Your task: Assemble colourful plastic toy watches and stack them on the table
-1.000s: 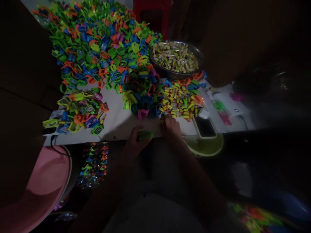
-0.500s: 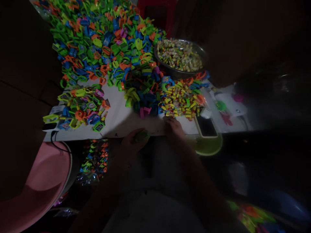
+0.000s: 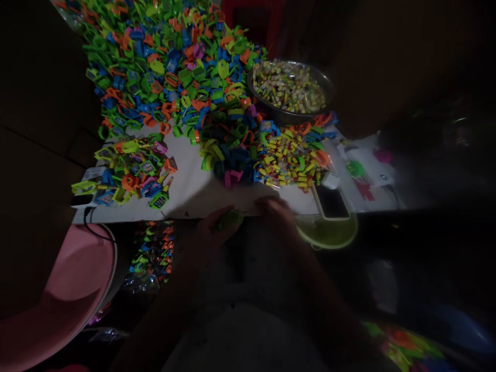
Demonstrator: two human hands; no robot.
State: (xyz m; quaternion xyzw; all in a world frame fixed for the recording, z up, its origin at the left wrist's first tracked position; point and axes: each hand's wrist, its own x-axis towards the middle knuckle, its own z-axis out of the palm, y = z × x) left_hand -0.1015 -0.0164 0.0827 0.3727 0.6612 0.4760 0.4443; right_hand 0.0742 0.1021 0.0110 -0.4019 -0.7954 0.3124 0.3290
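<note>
My left hand (image 3: 217, 226) holds a green plastic toy watch (image 3: 230, 220) at the table's front edge. To its right, my right hand (image 3: 276, 208) is over the table edge with its fingers curled together; whatever they hold, if anything, is too dark and small to make out. Just beyond it lies a pile of small yellow and red wrapped pieces (image 3: 289, 160). Beyond the hands, a pink toy watch (image 3: 233, 178) sits at the front of a shaded heap. A smaller group of coloured toy watches (image 3: 135, 170) is on the left.
A large heap of toy watches (image 3: 155, 67) covers the back left. Behind the yellow pile stands a metal bowl (image 3: 290, 88) of wrapped pieces. A phone (image 3: 332, 201) lies at the right edge above a green basin (image 3: 329, 232). A pink basin (image 3: 81, 268) is lower left.
My right hand has moved slightly left and down, nearer to my left hand. The left hand still holds the green toy watch. The whole view has shifted a little.
</note>
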